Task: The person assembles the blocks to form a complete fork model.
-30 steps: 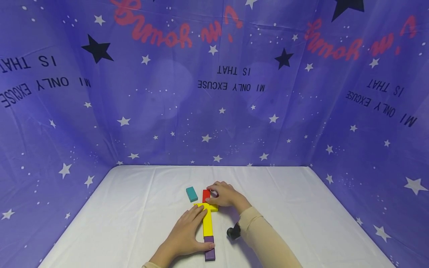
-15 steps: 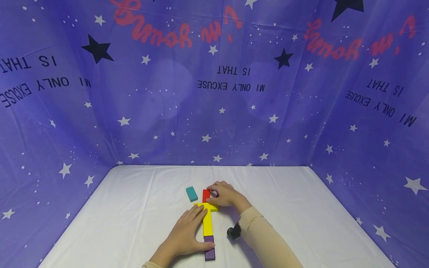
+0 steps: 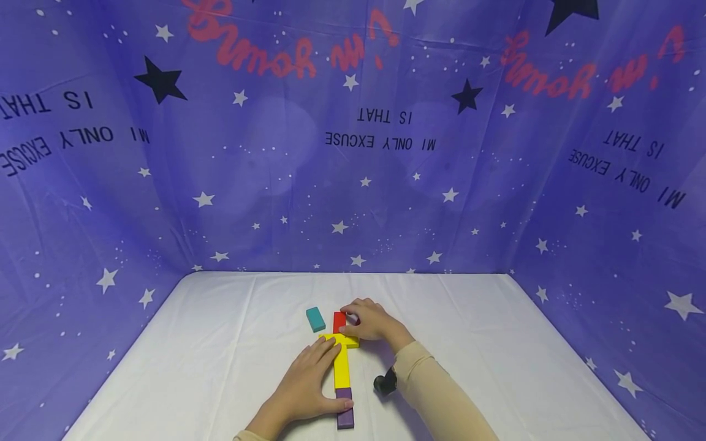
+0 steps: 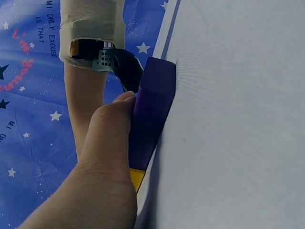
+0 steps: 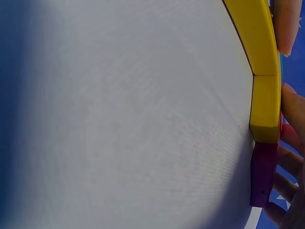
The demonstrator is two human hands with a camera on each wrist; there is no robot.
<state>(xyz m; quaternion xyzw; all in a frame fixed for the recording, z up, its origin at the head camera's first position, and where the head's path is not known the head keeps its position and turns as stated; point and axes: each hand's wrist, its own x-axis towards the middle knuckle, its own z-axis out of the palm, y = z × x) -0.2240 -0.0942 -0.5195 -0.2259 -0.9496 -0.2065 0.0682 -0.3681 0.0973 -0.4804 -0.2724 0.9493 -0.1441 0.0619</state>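
A red block point(image 3: 339, 322) stands against the far side of a yellow crosspiece point(image 3: 352, 341). A yellow bar point(image 3: 342, 367) and a purple block point(image 3: 345, 419) continue in line toward me. My left hand point(image 3: 306, 384) lies over the left of this row, fingertips on the yellow pieces and thumb on the purple block. My right hand point(image 3: 372, 320) pinches the red block, thumb at its near end and a bent finger at its far corner. In the right wrist view a dark purplish-red block face point(image 5: 263, 174) adjoins the yellow; whether it is the red block cannot be told.
A teal block point(image 3: 315, 320) lies apart, to the left of the red one. White cloth point(image 3: 496, 355) covers the table, and a purple star-patterned curtain point(image 3: 353, 202) encloses its back and sides. A black camera mount point(image 3: 384, 383) juts from the right wrist, low over the cloth.
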